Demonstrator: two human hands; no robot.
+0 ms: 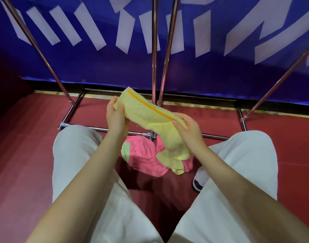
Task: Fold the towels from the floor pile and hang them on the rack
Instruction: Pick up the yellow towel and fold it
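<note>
- Knees in pale trousers frame my view on both sides, so I judge the person crouches or sits low, facing the rack.
- Both forearms reach forward from there toward the rack's base bars.
- Left hand pinches the far end of the yellow towel, thumb on top, fingers curled underneath.
- Right hand grips the near end, fingers wrapped round a bunched part that trails down toward the floor.
- That yellow towel hangs in the air just in front of the rack's lower front bar, orange stripe along its upper edge, only partly folded by my reading.
- Below it, just short of the rack's base, the floor pile waits: a pink towel with a green patch, plus more yellow cloth lying on top of it.
- Nothing hangs on any rack pole that I can see, so I judge the job early: this fold to finish, then hanging, then the pile.
- No basket or bin shows anywhere; the pile lies straight on the red floor.
- One shoe peeks out right of the pile.
</note>
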